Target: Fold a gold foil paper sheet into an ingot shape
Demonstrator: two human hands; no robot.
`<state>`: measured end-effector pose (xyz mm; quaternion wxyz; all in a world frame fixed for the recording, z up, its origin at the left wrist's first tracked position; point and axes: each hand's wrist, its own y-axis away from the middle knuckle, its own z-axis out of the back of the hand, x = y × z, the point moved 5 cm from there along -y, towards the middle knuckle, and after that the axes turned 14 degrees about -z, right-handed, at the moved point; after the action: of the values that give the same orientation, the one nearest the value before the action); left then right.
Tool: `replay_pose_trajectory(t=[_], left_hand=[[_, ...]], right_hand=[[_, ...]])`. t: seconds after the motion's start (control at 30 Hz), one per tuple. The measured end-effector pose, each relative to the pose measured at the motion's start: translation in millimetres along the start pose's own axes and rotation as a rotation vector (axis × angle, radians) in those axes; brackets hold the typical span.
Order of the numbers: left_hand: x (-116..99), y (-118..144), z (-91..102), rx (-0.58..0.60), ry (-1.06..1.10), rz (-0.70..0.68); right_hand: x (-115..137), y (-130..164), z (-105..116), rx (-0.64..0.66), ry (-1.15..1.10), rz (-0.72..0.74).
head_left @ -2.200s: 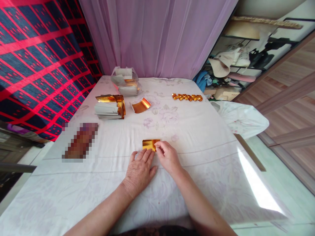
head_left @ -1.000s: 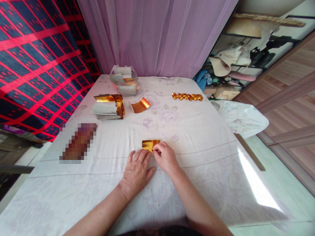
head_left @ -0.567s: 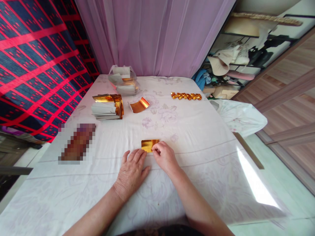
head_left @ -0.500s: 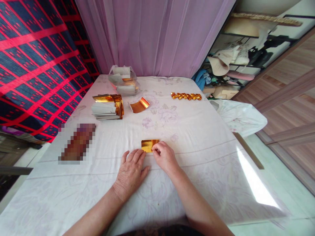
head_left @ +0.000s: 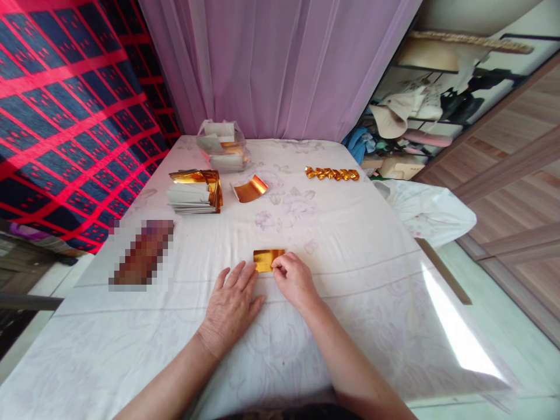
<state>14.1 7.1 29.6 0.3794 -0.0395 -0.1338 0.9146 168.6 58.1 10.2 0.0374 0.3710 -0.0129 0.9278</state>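
Observation:
A small rectangle of gold foil paper (head_left: 264,261) lies flat on the tablecloth in front of me. My left hand (head_left: 231,300) rests palm down with its fingers spread, its fingertips at the paper's lower left corner. With thumb and curled fingers, my right hand (head_left: 294,280) pinches the paper's right side and covers that corner. Farther off, a single curled foil sheet (head_left: 251,189) lies beside a thick stack of gold-and-white foil paper (head_left: 195,191). A row of folded gold foil pieces (head_left: 331,174) sits at the far right of the table.
A clear plastic bag of more paper (head_left: 222,146) stands at the table's back left. A blurred-out dark reddish object (head_left: 143,255) lies at the left. A white plastic bag (head_left: 431,210) is beyond the right edge, near a shelf with a cap (head_left: 389,116). Purple curtains hang behind.
The whole view has shifted slightly, so things appear a little farther right. Both hands stay nearly still at the gold foil paper, with the right still pinching its side.

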Motion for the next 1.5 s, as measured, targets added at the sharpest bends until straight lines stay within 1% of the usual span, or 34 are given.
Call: replay_pose_trajectory(t=[0.2,0.33,0.5,0.63,0.8,0.93,1.1,1.3,1.4,1.5], left_hand=[[-2.8,-3.6,-1.0,0.009,-0.048,-0.037],[-4.9,-9.4,-2.0,0.046,-0.074,-0.082],[-6.5,-15.8,-4.0,0.084,-0.116,-0.141],[-6.0,-17.0,-2.8,0.066,-0.121,-0.140],[-3.3,-14.5,-1.4,0.015,-0.112,-0.133],[2.0,-11.8,0.0,-0.028,-0.043,-0.126],[7.4,-12.1,2.2,0.033,0.018,-0.086],[6.3,-13.0,3.4,0.062,0.025,-0.069],[5.0,-13.9,4.2,0.070,0.019,-0.069],[4.1,-14.9,4.3,0.082,0.011,-0.067]], right_hand=[[0.3,0.7,-0.8,-0.023,0.026,0.014],[3.2,2.8,-0.8,-0.032,0.050,0.027],[7.7,4.6,-2.1,-0.074,0.093,-0.015],[9.9,4.5,-3.8,-0.079,0.116,-0.029],[10.4,4.4,-3.2,-0.073,0.127,-0.040],[10.9,3.9,-3.4,-0.054,0.134,-0.055],[10.9,1.8,-3.0,-0.036,0.128,-0.065],[7.8,-4.0,-0.1,0.048,0.112,-0.083],[8.6,-7.9,2.4,0.106,0.145,-0.064],[8.2,-11.4,7.5,0.131,0.201,-0.075]])
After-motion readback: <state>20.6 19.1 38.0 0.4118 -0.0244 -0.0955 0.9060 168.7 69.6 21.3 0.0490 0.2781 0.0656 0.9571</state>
